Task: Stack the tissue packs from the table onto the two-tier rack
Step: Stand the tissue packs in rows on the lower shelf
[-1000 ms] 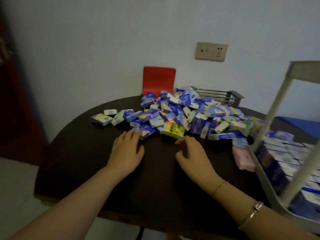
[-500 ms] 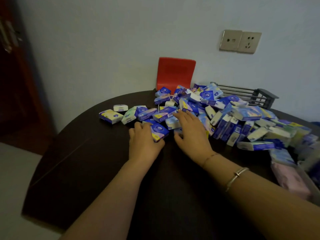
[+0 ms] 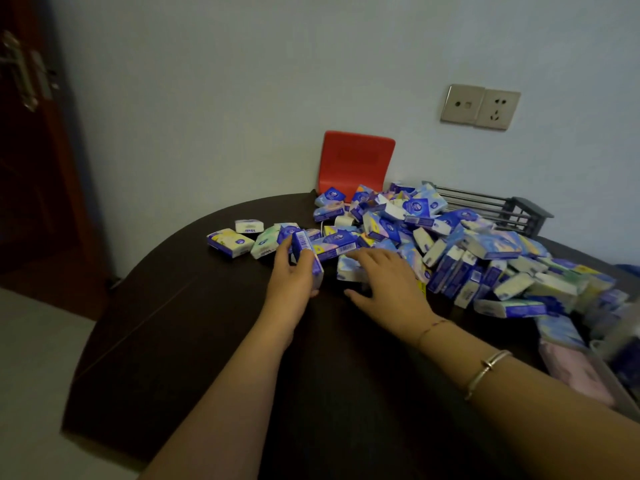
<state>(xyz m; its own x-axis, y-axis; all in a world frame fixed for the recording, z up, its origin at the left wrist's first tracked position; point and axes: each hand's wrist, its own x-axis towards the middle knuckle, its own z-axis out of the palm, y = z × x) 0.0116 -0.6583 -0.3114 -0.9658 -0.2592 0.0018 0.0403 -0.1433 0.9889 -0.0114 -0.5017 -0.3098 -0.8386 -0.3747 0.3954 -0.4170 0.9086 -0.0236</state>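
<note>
A big heap of small blue, white and yellow tissue packs [image 3: 460, 244] covers the far right part of the dark round table [image 3: 194, 334]. My left hand [image 3: 294, 282] grips a blue tissue pack [image 3: 306, 252] on its edge, barcode side up, at the heap's left fringe. My right hand [image 3: 384, 282] lies flat with spread fingers on a pale blue pack [image 3: 349, 271] at the heap's near edge. Only a grey corner of the two-tier rack [image 3: 620, 386] shows at the right edge, with a pink pack [image 3: 571, 368] beside it.
A red chair back [image 3: 356, 161] stands behind the table against the wall. A dark wire rack [image 3: 498, 209] lies behind the heap. Three loose packs [image 3: 230, 241] sit apart at the left. A wooden door [image 3: 31, 140] is at far left.
Both hands reached forward from the bare table into the heap. My left hand has closed on a blue pack and tipped it on edge. The view swung left, so the rack left the frame.
</note>
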